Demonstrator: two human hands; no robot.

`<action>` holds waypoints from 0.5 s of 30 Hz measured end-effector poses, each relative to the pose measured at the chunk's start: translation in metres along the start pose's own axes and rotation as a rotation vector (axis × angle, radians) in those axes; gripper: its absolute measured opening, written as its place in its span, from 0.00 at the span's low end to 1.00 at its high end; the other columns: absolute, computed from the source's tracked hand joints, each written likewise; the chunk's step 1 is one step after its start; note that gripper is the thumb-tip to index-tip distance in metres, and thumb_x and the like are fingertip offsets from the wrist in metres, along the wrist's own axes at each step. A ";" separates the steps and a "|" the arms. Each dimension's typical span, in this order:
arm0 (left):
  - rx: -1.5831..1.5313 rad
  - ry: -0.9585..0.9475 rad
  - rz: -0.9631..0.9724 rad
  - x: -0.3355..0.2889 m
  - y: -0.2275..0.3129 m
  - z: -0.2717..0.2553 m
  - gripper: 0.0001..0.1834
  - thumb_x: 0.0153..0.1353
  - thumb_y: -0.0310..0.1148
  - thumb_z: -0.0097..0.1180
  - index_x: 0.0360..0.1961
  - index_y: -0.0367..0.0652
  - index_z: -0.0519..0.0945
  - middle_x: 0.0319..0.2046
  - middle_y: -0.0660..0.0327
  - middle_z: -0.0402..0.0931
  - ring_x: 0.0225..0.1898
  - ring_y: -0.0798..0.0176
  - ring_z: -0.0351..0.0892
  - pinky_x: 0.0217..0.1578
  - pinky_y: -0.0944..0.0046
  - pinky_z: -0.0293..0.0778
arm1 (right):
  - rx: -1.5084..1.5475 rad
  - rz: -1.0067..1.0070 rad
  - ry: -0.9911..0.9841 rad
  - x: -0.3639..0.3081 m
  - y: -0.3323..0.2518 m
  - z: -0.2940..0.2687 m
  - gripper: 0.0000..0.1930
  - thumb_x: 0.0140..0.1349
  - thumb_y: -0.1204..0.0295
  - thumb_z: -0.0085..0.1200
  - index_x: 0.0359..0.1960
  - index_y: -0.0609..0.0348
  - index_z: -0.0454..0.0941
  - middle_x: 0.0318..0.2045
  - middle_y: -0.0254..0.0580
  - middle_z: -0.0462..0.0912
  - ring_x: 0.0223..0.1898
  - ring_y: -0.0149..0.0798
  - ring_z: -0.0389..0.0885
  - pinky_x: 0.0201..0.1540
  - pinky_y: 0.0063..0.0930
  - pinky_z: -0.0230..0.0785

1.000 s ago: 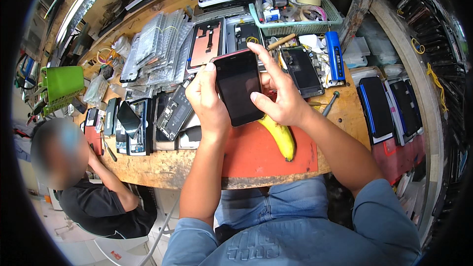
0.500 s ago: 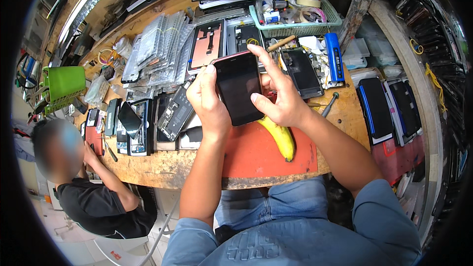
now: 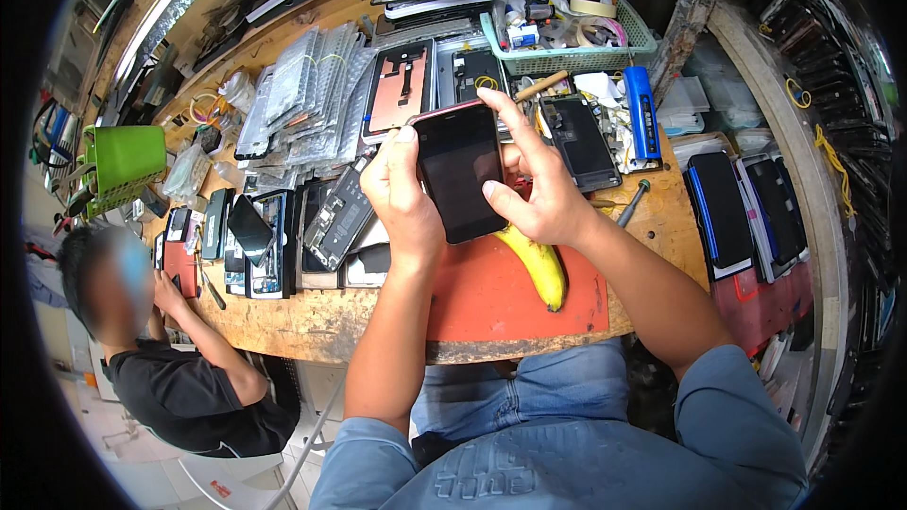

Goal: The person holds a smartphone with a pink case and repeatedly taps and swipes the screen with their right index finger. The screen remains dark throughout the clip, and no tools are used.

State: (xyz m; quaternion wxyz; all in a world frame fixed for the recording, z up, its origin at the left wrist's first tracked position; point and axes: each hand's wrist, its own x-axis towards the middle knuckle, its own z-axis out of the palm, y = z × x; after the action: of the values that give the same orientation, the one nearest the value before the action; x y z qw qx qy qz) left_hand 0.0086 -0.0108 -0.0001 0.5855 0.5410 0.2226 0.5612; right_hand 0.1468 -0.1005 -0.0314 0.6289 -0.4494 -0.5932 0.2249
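Observation:
Between my two hands I hold a smartphone [image 3: 461,175] with a dark screen, raised above the bench and tilted a little. My left hand [image 3: 402,194] grips its left edge, the thumb lying along the upper left corner. My right hand [image 3: 539,175] clasps the right side, its thumb at the lower right edge and its index finger reaching up to the top right corner. Below the phone a yellow banana [image 3: 537,269] lies on a red mat [image 3: 491,307], its upper end hidden by the phone and my right hand.
Opened phones and parts [image 3: 340,217] lie left of my hands. Bubble-wrap sleeves [image 3: 302,85] are piled behind them. A green basket [image 3: 572,61] of small items stands at the back, near a blue tool [image 3: 641,113]. A screwdriver [image 3: 635,203] lies right. Another person [image 3: 189,378] sits at far left.
My hands and the phone stay almost still, with the grip unchanged. The person at far left has shifted their head slightly.

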 end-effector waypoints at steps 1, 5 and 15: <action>0.001 -0.007 0.001 0.000 -0.003 -0.002 0.18 0.79 0.32 0.47 0.30 0.35 0.77 0.30 0.70 0.71 0.31 0.77 0.63 0.33 0.71 0.62 | 0.008 0.002 0.001 -0.001 0.001 0.000 0.51 0.56 0.84 0.54 0.84 0.53 0.47 0.25 0.34 0.79 0.25 0.25 0.76 0.30 0.25 0.71; 0.000 -0.008 0.010 0.000 -0.003 -0.003 0.17 0.78 0.32 0.47 0.30 0.35 0.77 0.30 0.70 0.71 0.32 0.77 0.64 0.33 0.71 0.62 | 0.024 -0.004 0.003 0.000 0.001 0.001 0.51 0.56 0.85 0.53 0.84 0.53 0.47 0.26 0.35 0.80 0.25 0.26 0.76 0.30 0.25 0.72; -0.007 -0.017 -0.019 0.000 -0.001 -0.003 0.18 0.79 0.33 0.48 0.32 0.35 0.79 0.30 0.70 0.72 0.32 0.77 0.64 0.34 0.71 0.63 | 0.071 0.031 0.005 0.000 -0.002 0.002 0.48 0.60 0.85 0.51 0.84 0.54 0.47 0.28 0.34 0.81 0.27 0.24 0.75 0.33 0.23 0.71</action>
State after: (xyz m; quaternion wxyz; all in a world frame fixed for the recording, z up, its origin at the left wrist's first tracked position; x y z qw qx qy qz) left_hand 0.0066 -0.0091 -0.0019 0.5945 0.5415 0.2209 0.5519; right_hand 0.1443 -0.1013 -0.0300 0.6423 -0.4364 -0.5764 0.2544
